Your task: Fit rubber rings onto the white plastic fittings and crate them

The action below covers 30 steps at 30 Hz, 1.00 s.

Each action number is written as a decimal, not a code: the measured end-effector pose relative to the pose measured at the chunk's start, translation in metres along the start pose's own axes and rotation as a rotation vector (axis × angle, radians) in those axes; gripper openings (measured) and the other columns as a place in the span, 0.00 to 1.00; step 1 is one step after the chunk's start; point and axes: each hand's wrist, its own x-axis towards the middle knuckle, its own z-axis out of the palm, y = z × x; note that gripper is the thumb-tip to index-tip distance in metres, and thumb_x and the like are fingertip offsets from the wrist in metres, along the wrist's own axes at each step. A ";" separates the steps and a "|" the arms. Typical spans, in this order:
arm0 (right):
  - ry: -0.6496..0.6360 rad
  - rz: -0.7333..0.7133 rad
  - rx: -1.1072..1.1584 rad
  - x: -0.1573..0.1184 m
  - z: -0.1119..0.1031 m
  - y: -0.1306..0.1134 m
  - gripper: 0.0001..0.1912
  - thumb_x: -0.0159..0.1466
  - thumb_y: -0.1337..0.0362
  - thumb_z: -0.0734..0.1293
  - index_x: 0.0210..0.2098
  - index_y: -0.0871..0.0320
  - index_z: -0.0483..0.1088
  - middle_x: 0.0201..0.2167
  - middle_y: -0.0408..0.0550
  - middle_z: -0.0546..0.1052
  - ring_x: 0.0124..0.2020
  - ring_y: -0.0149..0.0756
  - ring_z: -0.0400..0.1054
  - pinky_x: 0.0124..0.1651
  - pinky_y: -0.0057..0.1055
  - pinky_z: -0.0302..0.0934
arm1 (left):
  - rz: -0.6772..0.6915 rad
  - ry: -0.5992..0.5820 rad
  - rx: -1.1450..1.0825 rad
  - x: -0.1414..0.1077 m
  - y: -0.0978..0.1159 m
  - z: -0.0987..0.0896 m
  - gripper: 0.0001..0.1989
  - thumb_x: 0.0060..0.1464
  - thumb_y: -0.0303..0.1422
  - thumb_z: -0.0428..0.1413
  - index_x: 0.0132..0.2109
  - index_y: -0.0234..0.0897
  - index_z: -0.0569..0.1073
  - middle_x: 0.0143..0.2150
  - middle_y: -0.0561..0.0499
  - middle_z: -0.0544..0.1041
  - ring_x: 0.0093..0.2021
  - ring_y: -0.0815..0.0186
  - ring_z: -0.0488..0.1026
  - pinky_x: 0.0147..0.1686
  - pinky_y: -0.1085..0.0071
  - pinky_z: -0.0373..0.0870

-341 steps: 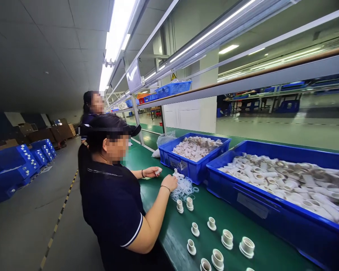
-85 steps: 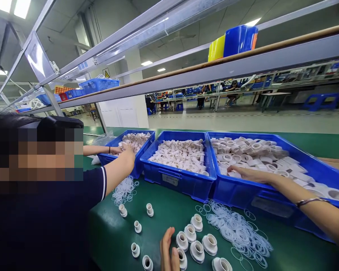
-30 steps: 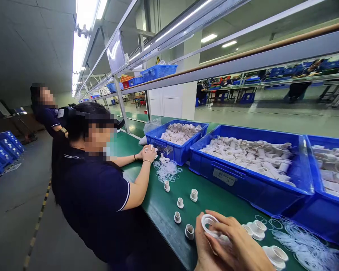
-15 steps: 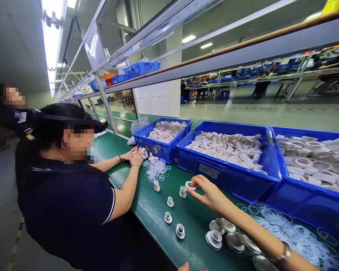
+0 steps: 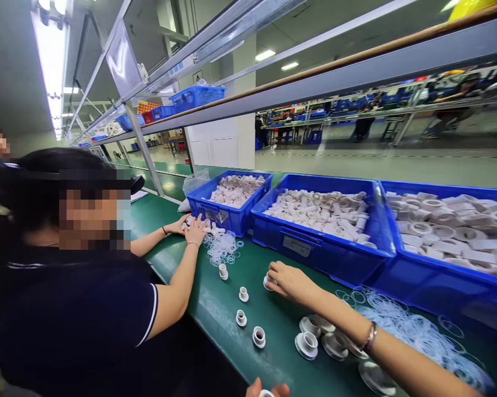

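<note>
- Green counter runs in front of me in a factory hall, and behind it the pale floor and far workplaces are visible. I give all clock directions as seen from my right grip.
- My right grip is clamped on a small white fitting: the thumb and fingers close around it, low over the counter, and cover a part of it. On this wrist I wear a bracelet.
- My left grip is at 6 o'clock, mostly cut by the lower edge of view. Some white piece appears between thumb and fingers; whether they press it firmly, I cannot tell.
- Four small fittings stand upright and apart, spread from 9 to 7 o'clock.
- Larger flanged fittings stand crowded at 5 o'clock, some partly behind my forearm.
- Between 3 and 4 o'clock lies a loose heap of thin clear rings.
- Three blue crates contain many white parts: the left crate at about 11 o'clock, the middle crate towards 1, the right crate between 2 and 3.
- Near 10 o'clock, a co-worker's hands touch white pieces, just beside another ring heap.
</note>
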 end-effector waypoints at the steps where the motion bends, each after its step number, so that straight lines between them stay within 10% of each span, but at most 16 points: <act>1: -0.007 0.005 -0.013 -0.007 -0.003 0.005 0.10 0.69 0.61 0.63 0.34 0.58 0.72 0.36 0.53 0.74 0.38 0.45 0.69 0.37 0.36 0.64 | -0.007 -0.037 -0.027 0.002 -0.003 0.001 0.43 0.49 0.31 0.18 0.32 0.45 0.81 0.31 0.42 0.78 0.26 0.56 0.74 0.13 0.64 0.51; 6: -0.052 0.009 -0.025 -0.055 -0.020 0.028 0.19 0.73 0.60 0.55 0.31 0.57 0.72 0.31 0.50 0.74 0.34 0.41 0.68 0.37 0.35 0.62 | 0.042 0.072 -0.149 -0.030 -0.047 0.029 0.16 0.54 0.48 0.51 0.35 0.51 0.82 0.35 0.47 0.81 0.40 0.53 0.78 0.29 0.58 0.70; 13: 0.017 0.095 0.121 -0.089 -0.046 0.017 0.18 0.73 0.52 0.55 0.36 0.55 0.69 0.31 0.48 0.74 0.34 0.41 0.68 0.38 0.36 0.61 | -0.162 0.484 -0.156 -0.149 -0.253 0.065 0.19 0.54 0.49 0.56 0.34 0.38 0.80 0.26 0.46 0.76 0.29 0.55 0.76 0.29 0.58 0.71; 15: 0.073 0.143 0.186 -0.090 -0.059 -0.003 0.16 0.73 0.52 0.55 0.40 0.54 0.67 0.35 0.49 0.74 0.36 0.41 0.69 0.40 0.37 0.62 | -0.172 0.767 -0.196 -0.162 -0.294 0.070 0.19 0.52 0.49 0.59 0.34 0.36 0.79 0.23 0.52 0.73 0.23 0.65 0.73 0.25 0.67 0.69; 23: 0.012 0.005 0.325 -0.096 -0.072 -0.114 0.06 0.67 0.58 0.64 0.36 0.52 0.67 0.31 0.46 0.76 0.31 0.39 0.72 0.30 0.32 0.59 | -0.241 0.963 -0.116 -0.149 -0.306 0.075 0.26 0.59 0.55 0.48 0.39 0.37 0.78 0.19 0.53 0.71 0.19 0.66 0.70 0.18 0.71 0.65; 30: -0.230 0.082 0.277 -0.093 -0.062 -0.131 0.08 0.59 0.59 0.71 0.30 0.55 0.69 0.28 0.47 0.76 0.27 0.41 0.71 0.26 0.31 0.53 | -0.433 0.932 0.070 -0.157 -0.333 0.064 0.41 0.60 0.60 0.33 0.24 0.32 0.75 0.13 0.48 0.66 0.13 0.68 0.64 0.15 0.73 0.58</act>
